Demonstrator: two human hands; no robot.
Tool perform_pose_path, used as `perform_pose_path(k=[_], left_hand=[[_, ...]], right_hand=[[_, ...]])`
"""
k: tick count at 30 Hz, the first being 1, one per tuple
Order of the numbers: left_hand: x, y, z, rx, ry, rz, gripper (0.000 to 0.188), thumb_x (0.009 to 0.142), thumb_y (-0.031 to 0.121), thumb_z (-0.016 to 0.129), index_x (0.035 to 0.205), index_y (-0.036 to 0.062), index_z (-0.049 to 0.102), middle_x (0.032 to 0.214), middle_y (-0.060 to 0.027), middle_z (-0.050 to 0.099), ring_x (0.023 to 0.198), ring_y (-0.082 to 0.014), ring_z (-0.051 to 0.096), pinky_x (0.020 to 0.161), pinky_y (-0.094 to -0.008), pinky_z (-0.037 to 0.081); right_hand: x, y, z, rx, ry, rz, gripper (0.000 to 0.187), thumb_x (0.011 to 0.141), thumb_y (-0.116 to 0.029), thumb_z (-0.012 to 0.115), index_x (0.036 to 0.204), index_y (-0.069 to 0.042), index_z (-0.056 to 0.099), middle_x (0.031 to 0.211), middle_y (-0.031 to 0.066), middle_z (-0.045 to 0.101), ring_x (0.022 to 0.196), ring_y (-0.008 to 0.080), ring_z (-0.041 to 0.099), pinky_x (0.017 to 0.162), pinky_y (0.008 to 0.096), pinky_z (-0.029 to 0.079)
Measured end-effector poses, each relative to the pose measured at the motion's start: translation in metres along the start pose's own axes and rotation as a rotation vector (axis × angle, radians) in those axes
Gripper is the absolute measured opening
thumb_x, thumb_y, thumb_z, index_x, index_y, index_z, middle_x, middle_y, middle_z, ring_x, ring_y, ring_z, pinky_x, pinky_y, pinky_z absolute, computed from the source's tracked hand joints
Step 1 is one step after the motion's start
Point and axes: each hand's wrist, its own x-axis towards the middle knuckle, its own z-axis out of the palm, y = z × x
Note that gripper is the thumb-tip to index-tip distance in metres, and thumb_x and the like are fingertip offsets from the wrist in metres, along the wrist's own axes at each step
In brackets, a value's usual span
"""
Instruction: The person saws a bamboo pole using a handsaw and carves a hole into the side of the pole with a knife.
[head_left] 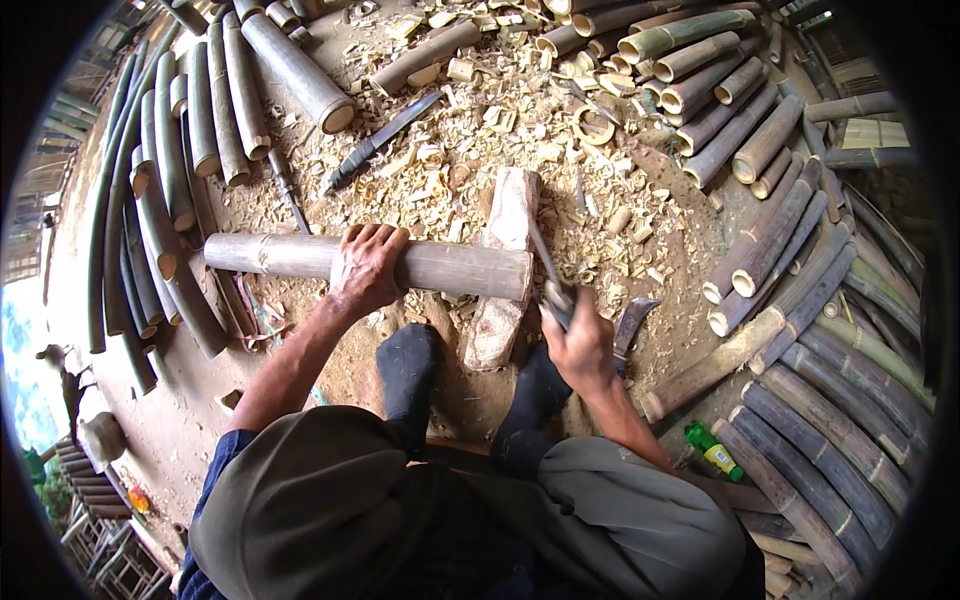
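A thick grey-brown bamboo pole (460, 268) lies crosswise before me, its right end resting on a pale, rough-hewn wood block (513, 205). My left hand (368, 266) is wrapped over the pole near its middle. In my right hand (582, 345) is a knife (544, 245), gripped by its dark handle. Its narrow blade points up and away, close beside the pole's right end; whether it touches the bamboo I cannot tell. The hand's underside is hidden. Just right of that hand, a curved blade (633, 325) lies on the ground.
Shavings (470, 130) cover the ground ahead. A long knife (385, 140) with a dark wrapped handle lies among them, and a slim tool (288, 190) further left. Cut bamboo is stacked at left (165, 200) and right (800, 420). A green bottle (712, 452) lies at lower right.
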Motion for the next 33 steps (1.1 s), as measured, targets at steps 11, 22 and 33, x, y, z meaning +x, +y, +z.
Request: perform_pose_path(k=[11, 22, 33], left_hand=[[-0.009, -0.003, 0.002, 0.033, 0.055, -0.004, 0.04, 0.07, 0.014, 0.077, 0.107, 0.0094, 0.062, 0.101, -0.0115, 0.067, 0.105, -0.0319, 0.065, 0.098, -0.0464, 0.047], [-0.017, 0.002, 0.012, 0.091, 0.186, 0.017, 0.059, 0.067, 0.025, 0.086, 0.118, 0.0079, 0.061, 0.116, -0.0116, 0.067, 0.114, -0.0324, 0.063, 0.102, -0.048, 0.045], [0.007, -0.003, -0.021, 0.034, -0.275, -0.088, 0.104, 0.052, 0.029, 0.097, 0.144, 0.0168, 0.05, 0.139, -0.0126, 0.055, 0.127, -0.0328, 0.057, 0.109, -0.0492, 0.042]], right_hand=[[0.017, -0.026, -0.015, -0.053, -0.054, -0.033, 0.035, 0.104, -0.027, 0.064, 0.12, 0.0, 0.05, 0.076, 0.0216, 0.067, 0.065, 0.0374, 0.072, 0.055, 0.045, 0.054], [0.011, -0.025, -0.017, -0.008, -0.038, -0.025, 0.033, 0.102, -0.025, 0.067, 0.119, 0.0, 0.054, 0.081, 0.0221, 0.069, 0.072, 0.0398, 0.074, 0.06, 0.0473, 0.056], [0.018, -0.026, -0.021, -0.02, -0.168, 0.17, 0.034, 0.1, -0.023, 0.068, 0.118, 0.0, 0.051, 0.078, 0.0246, 0.069, 0.071, 0.0455, 0.072, 0.06, 0.0523, 0.056]])
